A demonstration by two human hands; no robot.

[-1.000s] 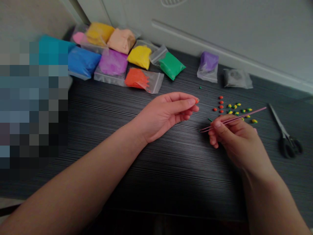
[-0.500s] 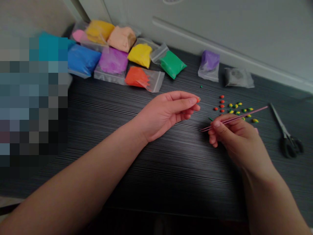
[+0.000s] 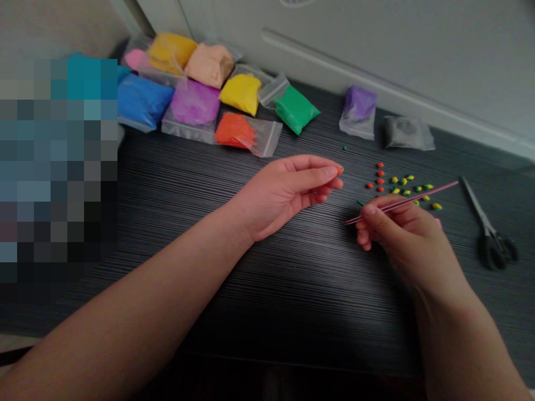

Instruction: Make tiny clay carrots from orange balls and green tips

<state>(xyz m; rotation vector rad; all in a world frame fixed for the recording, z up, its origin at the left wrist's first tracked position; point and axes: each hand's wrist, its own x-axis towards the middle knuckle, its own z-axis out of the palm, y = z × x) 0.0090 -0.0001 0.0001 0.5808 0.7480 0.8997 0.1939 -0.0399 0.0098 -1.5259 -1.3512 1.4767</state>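
Note:
My left hand (image 3: 296,186) pinches a small orange clay piece (image 3: 340,170) with a bit of green on it between thumb and fingertips, raised over the dark table. My right hand (image 3: 397,228) is closed around pink tweezers (image 3: 418,196), their tips pointing left, below the left hand's fingers. Just above the right hand lie several small orange clay pieces (image 3: 380,174) in a short column. Several yellow-and-green clay pieces (image 3: 403,181) are scattered beside them. A thin green clay strip (image 3: 360,203) rests near the right fingers, and a tiny green ball (image 3: 345,147) sits farther back.
Bags of coloured clay lie at the back left, among them orange (image 3: 236,131), green (image 3: 296,108) and blue (image 3: 144,101). A purple bag (image 3: 359,106) and a grey bag (image 3: 405,132) stand by the wall. Scissors (image 3: 487,228) lie at the right. A blurred patch hides the left side.
Both hands stay almost still, with the orange clay piece and the tweezers held as before. The whole view has shifted very slightly.

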